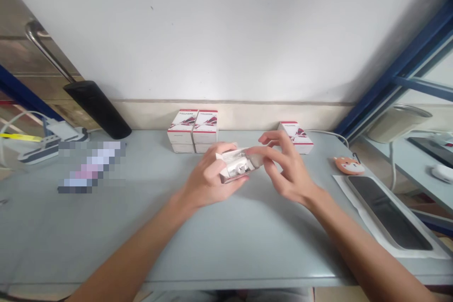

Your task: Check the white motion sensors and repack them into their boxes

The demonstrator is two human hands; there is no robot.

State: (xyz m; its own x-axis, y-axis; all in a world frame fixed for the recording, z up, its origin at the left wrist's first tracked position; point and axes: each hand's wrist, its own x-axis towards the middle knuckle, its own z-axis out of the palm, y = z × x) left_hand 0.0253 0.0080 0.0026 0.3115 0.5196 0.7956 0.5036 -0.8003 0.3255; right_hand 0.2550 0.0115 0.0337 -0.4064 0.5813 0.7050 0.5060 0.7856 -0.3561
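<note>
My left hand is wrapped around a small white cardboard box, held above the table in front of me. The box is open at the end facing me, and a white object with clear wrapping shows inside; its kind I cannot make out. At the box's right side is my right hand, fingers apart and bent. Its index fingertip touches the rim of the opening near a raised flap. Behind my left hand stand two closed white-and-red boxes, side by side. Another such box is partly hidden behind my right hand.
A grey table runs to the wall. On its right lie a tray-like dark panel on white paper and an orange animal-face pouch. To the left are a black cylinder, a power strip and a blurred-out item.
</note>
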